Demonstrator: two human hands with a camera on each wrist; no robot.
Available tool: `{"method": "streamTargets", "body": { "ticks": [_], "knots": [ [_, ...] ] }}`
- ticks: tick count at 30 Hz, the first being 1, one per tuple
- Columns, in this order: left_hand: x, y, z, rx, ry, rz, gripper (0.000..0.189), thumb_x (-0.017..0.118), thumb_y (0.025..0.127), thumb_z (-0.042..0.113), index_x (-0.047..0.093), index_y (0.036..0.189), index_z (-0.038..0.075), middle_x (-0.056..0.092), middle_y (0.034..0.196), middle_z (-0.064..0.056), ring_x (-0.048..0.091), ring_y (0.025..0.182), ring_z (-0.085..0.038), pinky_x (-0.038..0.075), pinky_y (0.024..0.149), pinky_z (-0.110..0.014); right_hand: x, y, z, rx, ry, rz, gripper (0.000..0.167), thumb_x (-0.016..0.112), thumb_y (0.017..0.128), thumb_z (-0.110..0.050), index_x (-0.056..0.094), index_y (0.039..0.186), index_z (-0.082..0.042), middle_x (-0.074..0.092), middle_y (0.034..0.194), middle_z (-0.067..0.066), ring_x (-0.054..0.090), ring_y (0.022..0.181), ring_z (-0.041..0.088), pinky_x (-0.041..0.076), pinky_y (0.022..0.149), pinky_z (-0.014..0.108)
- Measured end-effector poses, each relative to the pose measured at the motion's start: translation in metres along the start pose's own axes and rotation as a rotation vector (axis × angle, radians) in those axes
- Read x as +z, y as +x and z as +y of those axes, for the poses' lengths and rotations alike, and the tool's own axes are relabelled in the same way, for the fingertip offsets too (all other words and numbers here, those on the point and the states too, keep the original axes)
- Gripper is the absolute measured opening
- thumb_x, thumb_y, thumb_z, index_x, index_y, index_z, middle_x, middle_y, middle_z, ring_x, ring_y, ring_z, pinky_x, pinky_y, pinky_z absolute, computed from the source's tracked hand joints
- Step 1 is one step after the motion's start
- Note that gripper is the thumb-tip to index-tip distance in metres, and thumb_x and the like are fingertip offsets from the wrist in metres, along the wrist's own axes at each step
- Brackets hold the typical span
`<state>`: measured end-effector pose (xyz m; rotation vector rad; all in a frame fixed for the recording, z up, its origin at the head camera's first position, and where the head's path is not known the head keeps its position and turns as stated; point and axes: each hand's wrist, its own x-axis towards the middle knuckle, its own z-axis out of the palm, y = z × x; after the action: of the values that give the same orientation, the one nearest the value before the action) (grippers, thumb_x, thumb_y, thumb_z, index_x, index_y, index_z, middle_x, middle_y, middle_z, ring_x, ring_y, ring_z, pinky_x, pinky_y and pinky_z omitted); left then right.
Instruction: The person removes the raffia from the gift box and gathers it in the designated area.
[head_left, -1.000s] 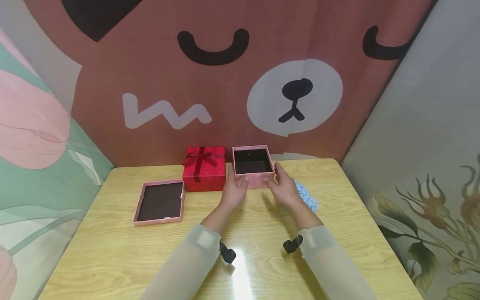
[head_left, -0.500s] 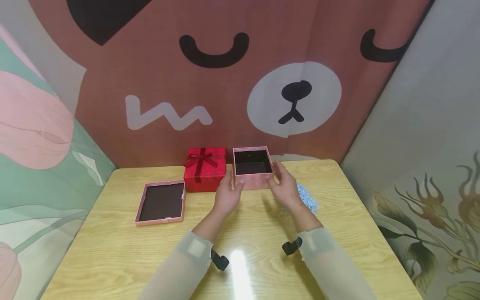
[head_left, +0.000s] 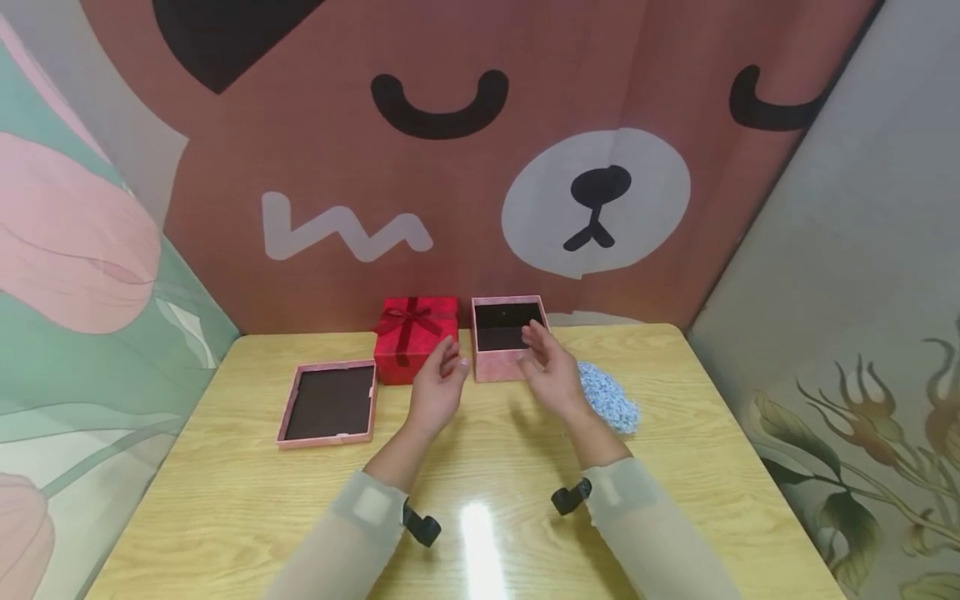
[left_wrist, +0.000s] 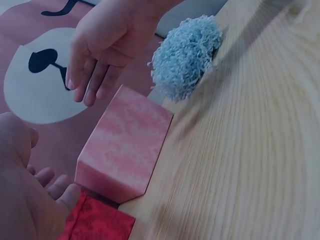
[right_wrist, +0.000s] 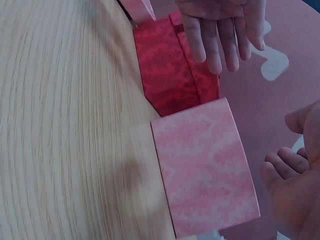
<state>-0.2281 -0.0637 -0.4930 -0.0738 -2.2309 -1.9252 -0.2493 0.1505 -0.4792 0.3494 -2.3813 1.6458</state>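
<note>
A pink box [head_left: 498, 367] without its lid stands at the table's back edge, its dark inside facing up. In the head view my left hand [head_left: 437, 387] hovers before the red gift box [head_left: 397, 363], fingers relaxed and holding nothing. My right hand [head_left: 553, 375] is raised by the pink box's near right corner, partly covering its opening. Both wrist views show the hands apart from the pink box wall [left_wrist: 127, 145], with no thing in their fingers. A clump of pale blue shredded paper [head_left: 609, 398] lies right of the right hand.
The pink lid [head_left: 330, 404] lies upside down on the left of the wooden table [head_left: 300, 517]. The red box, tied with a dark ribbon bow [head_left: 408, 315], stands close beside the pink box. A wall with a bear picture [head_left: 450, 192] rises behind.
Both hands have let go of the pink box. The left moved left and toward me; the right lifted slightly and shifted left. The box stayed in place while the head view shifted a little.
</note>
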Motion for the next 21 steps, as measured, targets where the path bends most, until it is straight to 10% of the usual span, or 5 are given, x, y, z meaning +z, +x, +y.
{"method": "streamTargets", "body": {
  "ticks": [21],
  "knots": [
    [-0.069,0.003,-0.014,-0.018,0.167,0.188,0.038,0.067,0.101,0.019,0.062,0.137,0.006,0.061,0.12,-0.01,0.06,0.107,-0.025,0.053,0.085,-0.036,0.065,0.005,-0.01,-0.037,0.042,-0.14,0.064,0.076,0.095,-0.013,0.049,0.151,-0.001,0.063,0.141,0.016,0.063,0.128,0.031,0.054,0.104,0.039]
  ]
}}
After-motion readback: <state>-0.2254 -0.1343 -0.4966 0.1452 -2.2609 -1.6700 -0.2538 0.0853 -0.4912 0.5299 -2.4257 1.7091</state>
